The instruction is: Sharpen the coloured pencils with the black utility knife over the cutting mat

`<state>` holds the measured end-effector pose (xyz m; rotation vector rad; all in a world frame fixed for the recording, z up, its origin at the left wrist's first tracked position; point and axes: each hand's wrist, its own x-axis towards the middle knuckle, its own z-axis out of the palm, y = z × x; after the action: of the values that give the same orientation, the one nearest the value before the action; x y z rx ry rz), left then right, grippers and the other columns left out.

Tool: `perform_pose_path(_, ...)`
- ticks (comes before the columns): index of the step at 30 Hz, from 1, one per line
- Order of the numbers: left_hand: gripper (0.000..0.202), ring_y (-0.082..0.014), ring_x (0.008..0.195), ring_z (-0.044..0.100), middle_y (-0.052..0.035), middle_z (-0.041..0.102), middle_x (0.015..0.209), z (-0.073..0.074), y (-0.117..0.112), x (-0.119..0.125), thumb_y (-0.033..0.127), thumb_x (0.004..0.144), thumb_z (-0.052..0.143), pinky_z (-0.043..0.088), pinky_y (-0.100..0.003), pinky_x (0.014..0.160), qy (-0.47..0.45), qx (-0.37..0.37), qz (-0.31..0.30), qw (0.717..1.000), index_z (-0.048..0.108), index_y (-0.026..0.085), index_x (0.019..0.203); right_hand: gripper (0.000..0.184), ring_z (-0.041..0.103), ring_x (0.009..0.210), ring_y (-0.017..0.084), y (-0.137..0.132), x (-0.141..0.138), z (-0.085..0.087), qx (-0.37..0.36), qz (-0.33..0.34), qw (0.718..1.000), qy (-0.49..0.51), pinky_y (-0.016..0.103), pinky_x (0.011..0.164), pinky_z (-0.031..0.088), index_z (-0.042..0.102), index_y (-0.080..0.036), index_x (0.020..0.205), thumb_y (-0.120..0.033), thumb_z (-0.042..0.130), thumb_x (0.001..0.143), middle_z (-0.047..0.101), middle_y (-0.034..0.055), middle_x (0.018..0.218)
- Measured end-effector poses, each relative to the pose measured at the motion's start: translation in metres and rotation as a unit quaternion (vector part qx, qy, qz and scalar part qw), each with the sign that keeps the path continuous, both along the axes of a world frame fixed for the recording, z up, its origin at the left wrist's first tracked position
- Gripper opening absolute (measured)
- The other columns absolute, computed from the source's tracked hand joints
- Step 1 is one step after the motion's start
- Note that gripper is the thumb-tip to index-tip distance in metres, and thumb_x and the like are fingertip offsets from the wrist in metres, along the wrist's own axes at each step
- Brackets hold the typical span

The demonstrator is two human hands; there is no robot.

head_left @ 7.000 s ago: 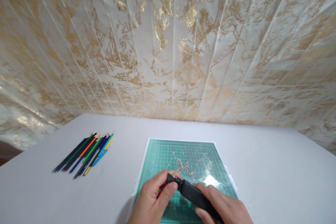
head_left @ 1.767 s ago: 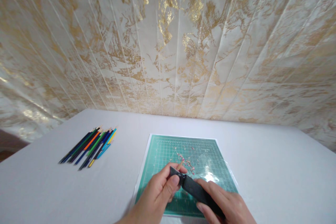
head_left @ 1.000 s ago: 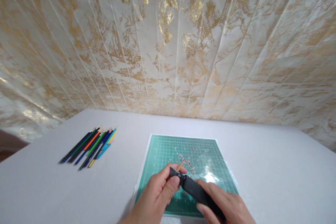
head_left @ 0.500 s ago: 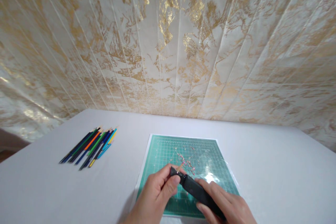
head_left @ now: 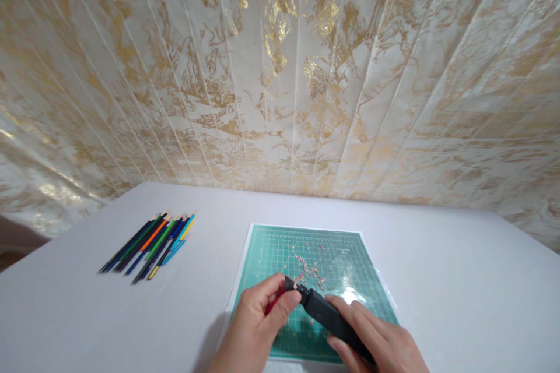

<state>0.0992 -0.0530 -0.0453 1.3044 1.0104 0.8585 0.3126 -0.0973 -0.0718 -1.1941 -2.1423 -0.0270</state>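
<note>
Beyond the knife [head_left: 329,315], scattered shavings [head_left: 314,273]

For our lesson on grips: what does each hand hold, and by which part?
Right hand: a black cutter, by its handle. Left hand: a red pencil, by the barrel near its tip.

Left hand [head_left: 259,316] pinched, thumb extended; right hand [head_left: 378,331] curled.

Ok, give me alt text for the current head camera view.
The left hand grips a red pencil; at its wooden end, the right hand holds a black knife over a green mat strewn with shavings. More colored pencils lie left on the table.
</note>
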Motion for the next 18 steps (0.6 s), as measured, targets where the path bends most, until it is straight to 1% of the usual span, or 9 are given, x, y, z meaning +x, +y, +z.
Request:
perform_pose_path(5, 0.048, -0.0124, 0.060, 0.026, 0.0078, 0.032, 0.064, -0.0005, 0.0027, 0.0004, 0.064, 0.085, 0.061, 0.022, -0.025, 0.053, 0.011, 0.013, 0.013, 1.000, 0.047, 0.022, 0.067, 0.036, 0.077, 0.061, 0.017, -0.0002, -0.0001, 0.0014, 0.020, -0.019, 0.999, -0.017, 0.021, 0.050, 0.058, 0.047, -0.023, 0.132, -0.040, 0.023, 0.111, 0.077, 0.0066, 0.088)
perform_pose_path(10, 0.055, -0.0119, 0.057, 0.026, 0.0082, 0.031, 0.060, -0.0058, 0.0065, -0.0006, 0.071, 0.080, 0.061, 0.020, -0.025, 0.052, 0.030, 0.023, 0.034, 0.999, 0.045, 0.022, 0.061, 0.037, 0.077, 0.063, 0.017, -0.0010, 0.0006, -0.0019, 0.020, -0.029, 0.999, -0.018, 0.022, 0.051, 0.058, 0.048, -0.023, 0.132, -0.041, 0.024, 0.111, 0.077, 0.0056, 0.087)
perform_pose_path(13, 0.056, -0.0114, 0.057, 0.027, 0.0080, 0.032, 0.059, -0.0038, 0.0064, 0.0003, 0.071, 0.079, 0.061, 0.021, -0.025, 0.052, 0.015, 0.016, 0.029, 0.999, 0.047, 0.021, 0.061, 0.036, 0.078, 0.064, 0.018, -0.0008, 0.0003, -0.0038, 0.015, -0.025, 1.000, -0.011, 0.022, 0.052, 0.058, 0.046, -0.024, 0.133, -0.041, 0.024, 0.111, 0.077, 0.0062, 0.089)
perform_pose_path(15, 0.053, -0.0107, 0.056, 0.026, 0.0080, 0.034, 0.061, -0.0004, 0.0050, 0.0018, 0.070, 0.080, 0.062, 0.020, -0.024, 0.050, -0.012, -0.010, 0.013, 1.000, 0.052, 0.019, 0.068, 0.035, 0.077, 0.064, 0.017, 0.0002, 0.0006, -0.0037, -0.005, -0.009, 1.000, 0.008, 0.021, 0.053, 0.058, 0.046, -0.025, 0.132, -0.041, 0.023, 0.111, 0.077, 0.0057, 0.089)
perform_pose_path(17, 0.050, -0.0100, 0.054, 0.024, 0.0094, 0.033, 0.062, 0.0015, 0.0031, 0.0032, 0.069, 0.081, 0.062, 0.018, -0.022, 0.046, -0.055, -0.046, -0.014, 0.997, 0.057, 0.020, 0.087, 0.034, 0.077, 0.066, 0.015, 0.0014, 0.0018, -0.0021, -0.037, 0.016, 0.999, 0.029, 0.019, 0.054, 0.058, 0.045, -0.027, 0.131, -0.042, 0.023, 0.111, 0.077, 0.0048, 0.090)
perform_pose_path(18, 0.051, -0.0097, 0.052, 0.022, 0.0102, 0.033, 0.062, 0.0011, 0.0024, 0.0038, 0.069, 0.082, 0.061, 0.017, -0.021, 0.045, -0.077, -0.063, -0.027, 0.995, 0.056, 0.021, 0.097, 0.032, 0.077, 0.069, 0.015, 0.0019, 0.0028, -0.0008, -0.058, 0.032, 0.997, 0.033, 0.019, 0.057, 0.058, 0.045, -0.027, 0.132, -0.042, 0.025, 0.111, 0.076, 0.0045, 0.091)
